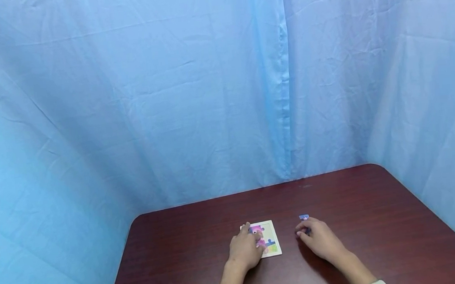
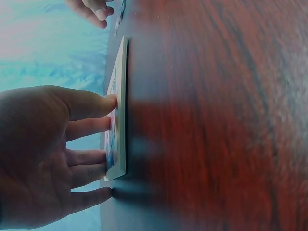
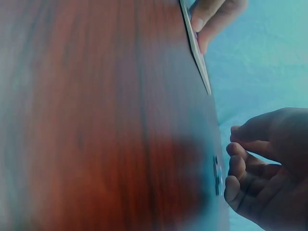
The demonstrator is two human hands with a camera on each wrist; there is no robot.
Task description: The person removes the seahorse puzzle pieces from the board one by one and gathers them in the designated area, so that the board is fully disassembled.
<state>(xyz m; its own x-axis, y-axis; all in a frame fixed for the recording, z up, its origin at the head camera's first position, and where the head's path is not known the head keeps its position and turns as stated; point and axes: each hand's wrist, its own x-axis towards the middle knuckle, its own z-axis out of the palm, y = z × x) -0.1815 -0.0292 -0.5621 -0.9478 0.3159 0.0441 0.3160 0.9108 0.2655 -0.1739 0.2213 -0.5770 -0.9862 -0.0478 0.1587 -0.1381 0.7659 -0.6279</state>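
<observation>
A white-framed jigsaw puzzle (image 1: 275, 240) lies on the table, with pink, blue and yellow-green pieces in it and a bare pale area at its upper right. My left hand (image 1: 244, 248) rests on its left part, fingers mostly straight; thumb and fingertips touch the puzzle in the left wrist view. To the right, my right hand (image 1: 323, 243) hovers over the table with loosely bent fingers. A blue puzzle piece (image 1: 303, 217) lies just beyond it, and a darker blue piece (image 1: 308, 231) shows between thumb and fingers. In the right wrist view, loose pieces (image 3: 217, 178) lie below the fingertips.
The dark red-brown wooden table (image 1: 179, 251) has rounded far corners. Light blue curtains (image 1: 192, 96) hang behind it and along both sides.
</observation>
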